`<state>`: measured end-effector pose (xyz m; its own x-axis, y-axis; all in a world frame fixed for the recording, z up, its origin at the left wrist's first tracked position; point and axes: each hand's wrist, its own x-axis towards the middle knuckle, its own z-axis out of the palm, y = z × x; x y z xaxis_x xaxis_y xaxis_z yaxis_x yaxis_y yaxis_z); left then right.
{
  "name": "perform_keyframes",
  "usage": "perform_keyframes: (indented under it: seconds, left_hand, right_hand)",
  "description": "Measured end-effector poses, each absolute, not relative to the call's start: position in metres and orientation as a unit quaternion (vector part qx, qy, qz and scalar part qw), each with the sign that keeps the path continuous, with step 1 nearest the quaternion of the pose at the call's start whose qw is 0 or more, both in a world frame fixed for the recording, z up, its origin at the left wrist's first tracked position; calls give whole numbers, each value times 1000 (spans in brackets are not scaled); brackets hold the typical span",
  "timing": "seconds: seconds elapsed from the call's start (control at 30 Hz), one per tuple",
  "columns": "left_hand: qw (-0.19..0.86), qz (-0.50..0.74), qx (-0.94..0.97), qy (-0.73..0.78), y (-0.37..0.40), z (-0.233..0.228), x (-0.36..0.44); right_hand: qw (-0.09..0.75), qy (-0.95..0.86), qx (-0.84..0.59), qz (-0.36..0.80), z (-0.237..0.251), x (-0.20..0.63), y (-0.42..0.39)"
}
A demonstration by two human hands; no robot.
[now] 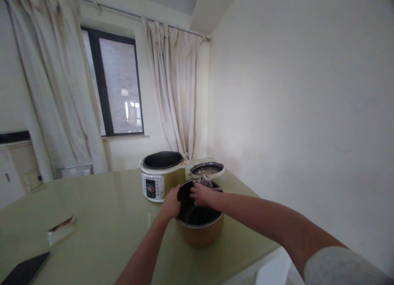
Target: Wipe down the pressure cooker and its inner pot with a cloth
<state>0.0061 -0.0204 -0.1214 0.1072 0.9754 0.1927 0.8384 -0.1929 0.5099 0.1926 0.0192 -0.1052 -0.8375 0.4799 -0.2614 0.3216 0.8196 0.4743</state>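
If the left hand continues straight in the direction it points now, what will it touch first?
The left hand rests on the near rim of the inner pot and points away, towards the rice cooker. It would probably meet the cooker's body first, though depth is unclear.

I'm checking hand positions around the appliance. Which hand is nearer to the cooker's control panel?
Left. The left hand grips the inner pot's near rim, just right of the control panel. The right hand is farther right, over the pot, holding a cloth.
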Motion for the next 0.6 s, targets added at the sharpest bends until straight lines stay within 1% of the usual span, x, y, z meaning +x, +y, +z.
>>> perform_keyframes:
  seconds: [0.13,0.23,0.33,0.43,0.47,0.53,0.57,0.6]
  left_hand:
    - [132,231,742,615,-22,-117,9]
    - [130,224,745,614,-22,-116,10]
    - [130,224,736,625,-22,-118,11]
    - [123,231,717,646,-24,-120,16]
    - [120,234,712,651,-25,-120,18]
    - [116,240,706,656,-29,-120,23]
    - [116,243,705,656,-31,-120,25]
    - [118,245,704,656,-33,-119,27]
  right_hand:
    - [186,956,86,210,-82,184,33]
    - [151,965,78,199,-75,195,33]
    - [118,958,183,186,-78,209,25]
    - [137,924,325,147,-84,215,10]
    - [156,907,373,117,-85,215,5]
    - [222,865,450,23,-84,213,-5]
    - [248,846,470,-37,-83,212,-10]
    - [252,836,478,-94,-82,210,-14]
